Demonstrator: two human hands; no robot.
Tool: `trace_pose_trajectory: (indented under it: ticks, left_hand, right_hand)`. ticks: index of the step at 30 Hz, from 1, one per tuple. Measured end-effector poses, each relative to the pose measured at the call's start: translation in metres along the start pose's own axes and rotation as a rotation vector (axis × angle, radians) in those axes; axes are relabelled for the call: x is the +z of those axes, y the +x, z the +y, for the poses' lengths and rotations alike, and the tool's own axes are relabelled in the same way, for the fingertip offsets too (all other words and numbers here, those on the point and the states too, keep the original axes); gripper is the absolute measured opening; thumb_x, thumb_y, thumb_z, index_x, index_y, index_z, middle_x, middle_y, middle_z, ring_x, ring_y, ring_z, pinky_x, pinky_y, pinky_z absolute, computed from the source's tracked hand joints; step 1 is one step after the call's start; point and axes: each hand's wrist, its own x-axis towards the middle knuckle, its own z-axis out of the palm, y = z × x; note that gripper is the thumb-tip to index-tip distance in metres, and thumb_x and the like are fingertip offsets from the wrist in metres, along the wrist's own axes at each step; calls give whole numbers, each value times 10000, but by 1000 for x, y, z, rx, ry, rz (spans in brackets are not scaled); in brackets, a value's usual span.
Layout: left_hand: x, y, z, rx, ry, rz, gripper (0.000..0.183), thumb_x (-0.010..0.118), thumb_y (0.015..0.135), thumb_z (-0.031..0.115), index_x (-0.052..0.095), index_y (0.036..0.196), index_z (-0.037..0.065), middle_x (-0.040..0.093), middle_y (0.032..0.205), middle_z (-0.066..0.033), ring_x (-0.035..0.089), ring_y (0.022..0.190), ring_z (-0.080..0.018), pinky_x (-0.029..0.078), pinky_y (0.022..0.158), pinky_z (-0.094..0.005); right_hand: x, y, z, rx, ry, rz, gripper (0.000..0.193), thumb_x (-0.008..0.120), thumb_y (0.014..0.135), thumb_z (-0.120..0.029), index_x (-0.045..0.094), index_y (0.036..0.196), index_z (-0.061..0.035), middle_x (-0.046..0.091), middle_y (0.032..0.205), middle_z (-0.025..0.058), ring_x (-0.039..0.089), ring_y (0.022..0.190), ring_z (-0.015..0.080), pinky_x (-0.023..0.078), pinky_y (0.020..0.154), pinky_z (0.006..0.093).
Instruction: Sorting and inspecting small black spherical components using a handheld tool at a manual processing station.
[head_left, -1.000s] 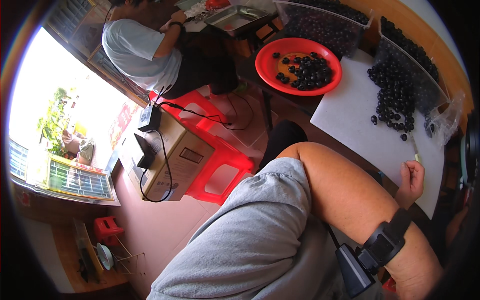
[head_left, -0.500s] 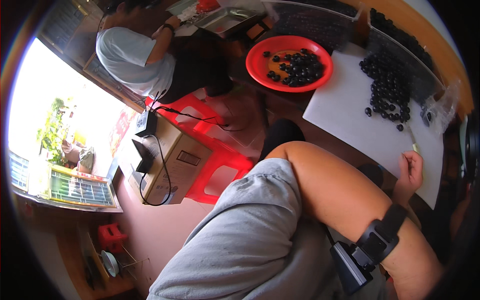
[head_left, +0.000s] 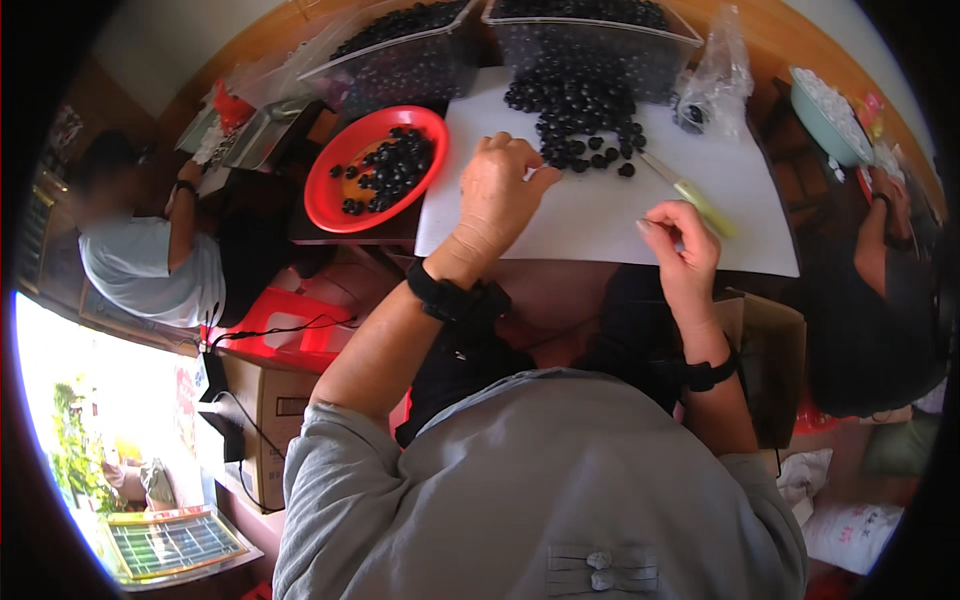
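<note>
Black fruits [head_left: 585, 112] just beside left fingers [head_left: 545, 180], closure unclear; right fingers [head_left: 682, 213] slightly apart.

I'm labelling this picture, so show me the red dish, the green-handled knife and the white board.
Red dish [head_left: 318, 192], head view: left rim.
Green-handled knife [head_left: 704, 205], head view: handle.
White board [head_left: 590, 215], head view: bare middle.
</note>
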Motion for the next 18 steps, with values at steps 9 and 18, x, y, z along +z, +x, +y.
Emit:
trace_pose_trajectory:
  ticks: [9,18]
  left_hand:
    - [10,-13,-19,114,70,-22,141,740,778,134,730,860,19,632,881,-110,593,891,-316,503,765,-426]
    - [6,-17,-16,204,127,-82,218,715,796,59,723,1013,42,598,988,-104,555,977,-312,498,830,-423]
  right_hand:
    - [-26,27,-3,-241,-412,-60,133,737,797,-31,634,874,-64,645,784,67,619,661,256,485,597,347]
    - [-40,54,29,-23,-1021,-288,173,735,841,-207,692,963,-91,666,945,95,642,938,315,487,815,458]
